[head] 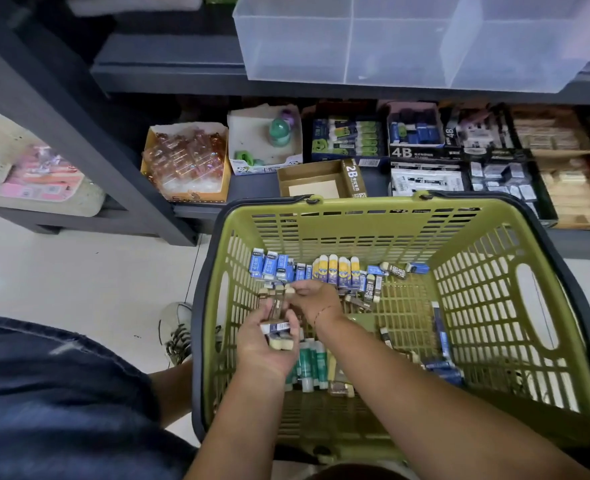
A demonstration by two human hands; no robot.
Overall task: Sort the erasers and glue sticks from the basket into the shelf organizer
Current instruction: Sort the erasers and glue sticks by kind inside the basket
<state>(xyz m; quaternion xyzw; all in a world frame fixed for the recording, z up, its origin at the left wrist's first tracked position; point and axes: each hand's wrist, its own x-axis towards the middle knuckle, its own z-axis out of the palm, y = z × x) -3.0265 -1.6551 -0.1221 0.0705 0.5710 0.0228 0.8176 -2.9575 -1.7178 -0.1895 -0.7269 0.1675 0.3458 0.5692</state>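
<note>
L hand [265, 344] is gripping a small bundle of erasers [276, 329] while R hand [316, 299] is pinching one more eraser [288, 291] just above it, both inside the green basket [494, 216], w/ glue sticks [338, 270] lying beyond the fingers at the far wall.

You have a matt green plastic basket [477, 306] with perforated walls, a translucent frosted plastic organizer [297, 43] on the shelf [168, 76], a brown cardboard box [316, 173] below it, paper-sleeved erasers [269, 265], and a glossy, reflecting floor [61, 271].
</note>
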